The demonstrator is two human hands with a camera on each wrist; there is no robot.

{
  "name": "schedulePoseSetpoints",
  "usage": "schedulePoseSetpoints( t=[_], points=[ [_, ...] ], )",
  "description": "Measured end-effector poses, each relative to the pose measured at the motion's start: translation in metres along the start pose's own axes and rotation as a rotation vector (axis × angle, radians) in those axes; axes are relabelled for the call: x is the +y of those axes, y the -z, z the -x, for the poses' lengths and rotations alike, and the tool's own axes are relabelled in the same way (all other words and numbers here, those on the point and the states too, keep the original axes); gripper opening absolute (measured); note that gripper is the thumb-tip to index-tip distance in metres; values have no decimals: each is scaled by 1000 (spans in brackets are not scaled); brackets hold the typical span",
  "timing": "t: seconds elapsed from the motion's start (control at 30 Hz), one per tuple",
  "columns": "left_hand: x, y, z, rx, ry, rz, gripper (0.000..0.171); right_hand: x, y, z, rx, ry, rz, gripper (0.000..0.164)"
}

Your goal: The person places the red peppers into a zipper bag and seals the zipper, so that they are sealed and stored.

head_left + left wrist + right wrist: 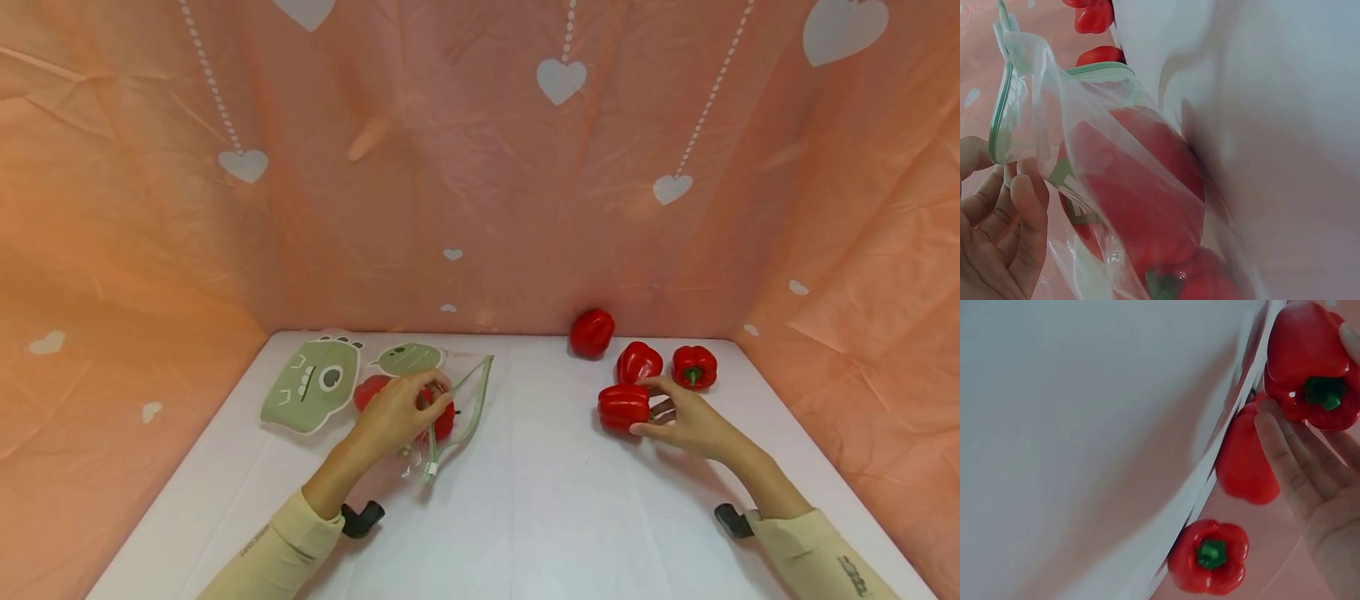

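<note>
My left hand pinches the open edge of a clear zip bag with green trim. Inside the bag, red bell peppers show through the plastic; in the left wrist view one big pepper lies above another with a green stem. Over on the right, my right hand holds a red bell pepper between thumb and fingers, its stem end toward the palm. The right wrist view shows the fingers under this pepper.
Behind the held pepper are three more red bell peppers: one at the back, one in the middle and one at the right. A green one-eyed monster shape lies left of the bag on the white table. Orange cloth hangs behind.
</note>
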State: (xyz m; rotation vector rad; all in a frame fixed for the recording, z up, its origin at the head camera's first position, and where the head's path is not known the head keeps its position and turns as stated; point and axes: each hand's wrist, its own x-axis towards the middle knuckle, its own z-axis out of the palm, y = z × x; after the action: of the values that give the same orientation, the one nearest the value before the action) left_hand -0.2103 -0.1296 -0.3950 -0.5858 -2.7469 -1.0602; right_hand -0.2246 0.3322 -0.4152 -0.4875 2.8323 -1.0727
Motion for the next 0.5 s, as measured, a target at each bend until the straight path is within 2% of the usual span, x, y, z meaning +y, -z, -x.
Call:
schedulePoseSetpoints(
  t=[0.5],
  points=[
    [0,0,0,9,-16,-16,12,-23,-20,-13,-17,29,-42,78]
  ],
)
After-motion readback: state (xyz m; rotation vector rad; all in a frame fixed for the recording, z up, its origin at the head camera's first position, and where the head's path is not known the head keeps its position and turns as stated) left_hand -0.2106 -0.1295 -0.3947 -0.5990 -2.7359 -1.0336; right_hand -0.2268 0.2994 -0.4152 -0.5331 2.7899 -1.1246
